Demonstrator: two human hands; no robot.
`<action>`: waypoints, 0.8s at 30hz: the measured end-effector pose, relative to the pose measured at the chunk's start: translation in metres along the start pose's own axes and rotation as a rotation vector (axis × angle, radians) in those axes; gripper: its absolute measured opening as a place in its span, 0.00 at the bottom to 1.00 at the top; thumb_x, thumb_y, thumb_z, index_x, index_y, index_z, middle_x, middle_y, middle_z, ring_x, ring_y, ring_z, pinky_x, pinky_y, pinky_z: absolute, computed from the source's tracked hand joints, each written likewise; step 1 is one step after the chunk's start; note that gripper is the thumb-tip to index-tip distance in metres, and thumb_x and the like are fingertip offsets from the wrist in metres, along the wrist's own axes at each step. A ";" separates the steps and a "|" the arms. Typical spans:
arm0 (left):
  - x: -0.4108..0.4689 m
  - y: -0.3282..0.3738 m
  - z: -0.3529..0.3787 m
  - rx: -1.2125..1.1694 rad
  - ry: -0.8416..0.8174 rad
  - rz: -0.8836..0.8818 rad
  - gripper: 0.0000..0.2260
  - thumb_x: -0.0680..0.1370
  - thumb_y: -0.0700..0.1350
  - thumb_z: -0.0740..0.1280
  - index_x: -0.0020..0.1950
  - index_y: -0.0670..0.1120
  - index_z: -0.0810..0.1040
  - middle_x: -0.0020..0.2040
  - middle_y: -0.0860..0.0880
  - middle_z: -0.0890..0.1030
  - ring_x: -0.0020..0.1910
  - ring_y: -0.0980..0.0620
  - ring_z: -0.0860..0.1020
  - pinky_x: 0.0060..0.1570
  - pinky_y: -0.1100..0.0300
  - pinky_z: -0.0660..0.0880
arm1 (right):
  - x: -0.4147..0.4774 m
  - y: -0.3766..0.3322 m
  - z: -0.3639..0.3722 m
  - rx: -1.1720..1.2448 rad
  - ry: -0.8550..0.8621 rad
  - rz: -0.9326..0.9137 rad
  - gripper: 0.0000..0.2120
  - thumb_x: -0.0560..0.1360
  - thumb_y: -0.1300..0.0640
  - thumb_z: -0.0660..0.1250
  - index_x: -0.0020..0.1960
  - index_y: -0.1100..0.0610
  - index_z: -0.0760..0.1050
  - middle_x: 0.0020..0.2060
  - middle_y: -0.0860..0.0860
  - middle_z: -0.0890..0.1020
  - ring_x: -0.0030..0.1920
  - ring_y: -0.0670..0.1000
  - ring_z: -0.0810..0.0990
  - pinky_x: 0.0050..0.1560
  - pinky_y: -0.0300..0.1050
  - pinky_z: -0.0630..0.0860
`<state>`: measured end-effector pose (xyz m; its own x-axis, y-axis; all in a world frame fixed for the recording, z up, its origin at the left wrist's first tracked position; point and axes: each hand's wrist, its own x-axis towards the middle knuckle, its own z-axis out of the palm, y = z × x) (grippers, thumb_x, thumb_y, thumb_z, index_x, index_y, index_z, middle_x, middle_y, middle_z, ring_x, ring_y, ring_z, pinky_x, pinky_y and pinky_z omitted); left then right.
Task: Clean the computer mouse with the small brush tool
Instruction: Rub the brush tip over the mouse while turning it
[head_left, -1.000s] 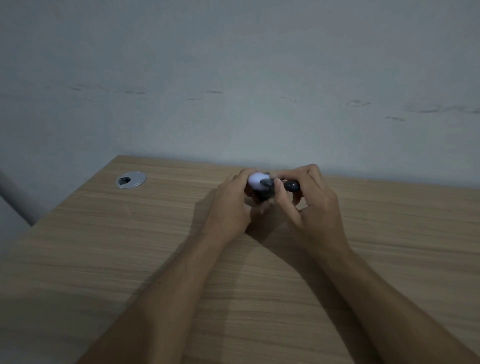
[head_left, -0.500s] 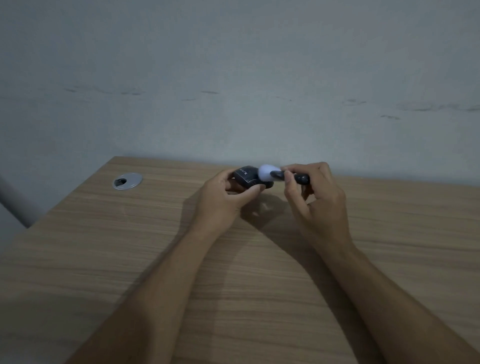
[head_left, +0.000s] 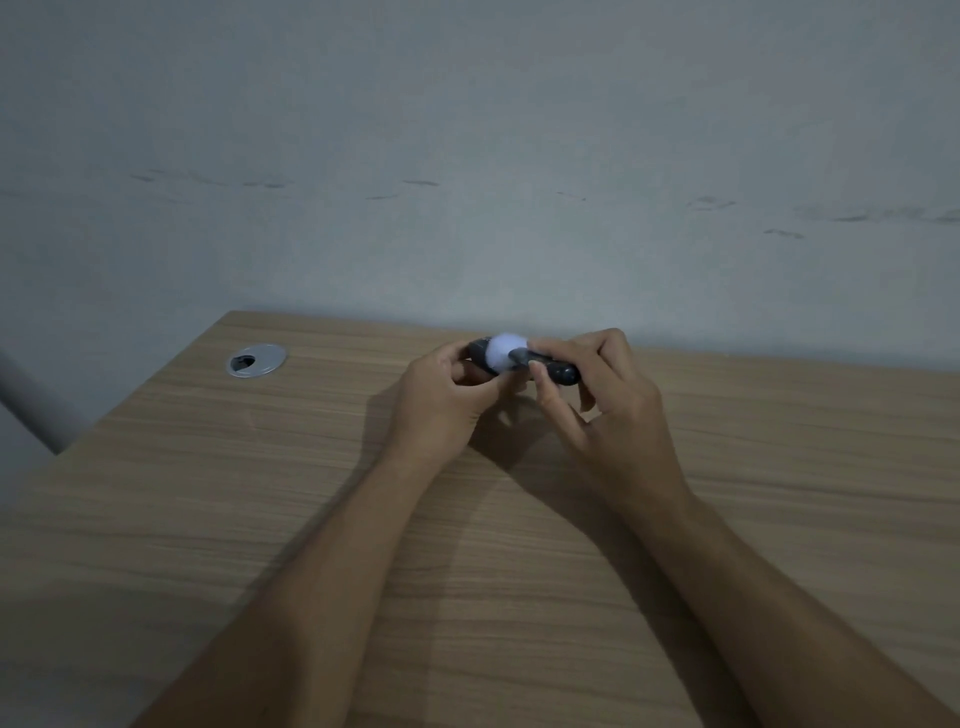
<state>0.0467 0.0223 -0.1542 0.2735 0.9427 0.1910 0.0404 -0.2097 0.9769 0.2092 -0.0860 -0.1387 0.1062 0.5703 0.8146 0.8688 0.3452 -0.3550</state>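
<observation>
My left hand (head_left: 441, 400) grips the mouse (head_left: 477, 351) above the desk (head_left: 208, 493), fingers curled round it; my right hand (head_left: 608, 400) pinches the brush (head_left: 524, 358), its white tuft on the mouse

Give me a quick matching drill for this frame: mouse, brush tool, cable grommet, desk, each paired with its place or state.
Things:
1. mouse
2. brush tool
3. cable grommet
4. desk

States:
A. silver, set in the desk's far left corner
B. held in the right hand
C. wood-grain, beneath both forearms
D. black, held in the left hand

Pairs: 1-D, 2-B, 3-A, 4-C
</observation>
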 end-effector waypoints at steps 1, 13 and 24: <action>-0.001 0.001 0.000 0.006 -0.002 0.006 0.23 0.64 0.60 0.84 0.53 0.49 0.90 0.43 0.45 0.92 0.40 0.52 0.87 0.50 0.45 0.84 | 0.000 0.001 0.000 -0.007 0.018 0.019 0.13 0.83 0.58 0.74 0.66 0.59 0.86 0.51 0.55 0.80 0.46 0.32 0.74 0.51 0.24 0.69; -0.004 0.006 0.000 0.029 -0.039 0.010 0.21 0.65 0.61 0.83 0.52 0.52 0.90 0.43 0.48 0.92 0.42 0.53 0.88 0.56 0.38 0.85 | 0.001 0.006 0.000 0.009 0.082 0.071 0.13 0.83 0.59 0.74 0.66 0.59 0.86 0.51 0.54 0.79 0.45 0.29 0.73 0.53 0.24 0.69; -0.003 0.004 0.000 0.003 -0.040 0.009 0.13 0.70 0.55 0.85 0.50 0.53 0.90 0.40 0.51 0.91 0.39 0.57 0.87 0.48 0.49 0.83 | 0.002 0.005 -0.002 0.011 0.070 0.065 0.13 0.83 0.58 0.74 0.67 0.59 0.86 0.51 0.54 0.80 0.47 0.38 0.76 0.52 0.27 0.71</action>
<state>0.0465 0.0187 -0.1504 0.3121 0.9297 0.1955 0.0412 -0.2188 0.9749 0.2148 -0.0852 -0.1379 0.1958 0.5387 0.8194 0.8539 0.3173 -0.4126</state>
